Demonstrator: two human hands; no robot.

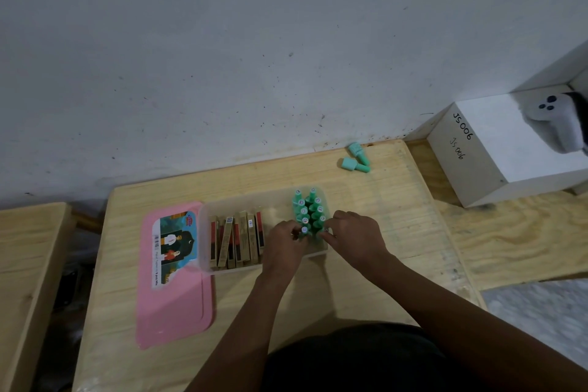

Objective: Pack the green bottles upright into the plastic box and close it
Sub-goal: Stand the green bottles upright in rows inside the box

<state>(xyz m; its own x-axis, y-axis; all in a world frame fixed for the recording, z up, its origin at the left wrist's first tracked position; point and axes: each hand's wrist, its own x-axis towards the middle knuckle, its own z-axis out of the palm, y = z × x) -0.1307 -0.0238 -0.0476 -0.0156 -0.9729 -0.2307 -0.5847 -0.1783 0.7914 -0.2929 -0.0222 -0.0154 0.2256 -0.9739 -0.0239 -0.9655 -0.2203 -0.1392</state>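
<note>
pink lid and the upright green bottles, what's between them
Head view: slim brown-and-red cartons stand in the plastic box between the pink lid and the green bottles.

A white box (pixel 496 149) marked "JS 006" sat beyond the tabletop's (pixel 397 207) far right corner, with a white device (pixel 553 124) resting on top. Slim brown-and-red cartons (pixel 235 242) stood in a row near the tabletop's middle. A stained wall (pixel 222 57) rose behind its far edge.
</note>
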